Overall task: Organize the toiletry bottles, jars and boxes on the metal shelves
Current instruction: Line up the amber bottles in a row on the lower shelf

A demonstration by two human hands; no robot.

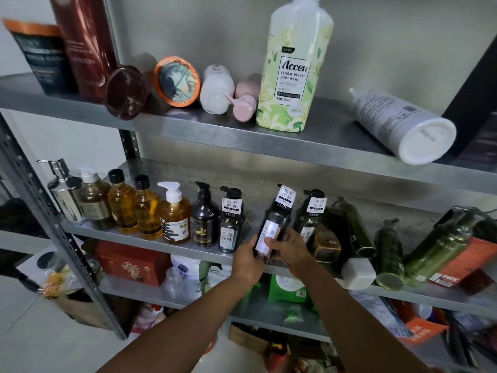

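Middle shelf (204, 251), tilted bottle (274, 219) between dark bottles (230, 227)

The base of the dark pump bottle (274, 224) is hidden behind the fingers of the left hand (246, 261) and right hand (293, 251) gripping it, and its white label is partly covered and too blurred to read. High above the hands, the cap of the tall body wash bottle (293, 71) and, further left, the top of the maroon bottle (86, 41) are cut off by the upper edge. Just below the hands, a green packet (285, 289) is partly hidden by the right forearm, and the things lower still are too blurred to tell.
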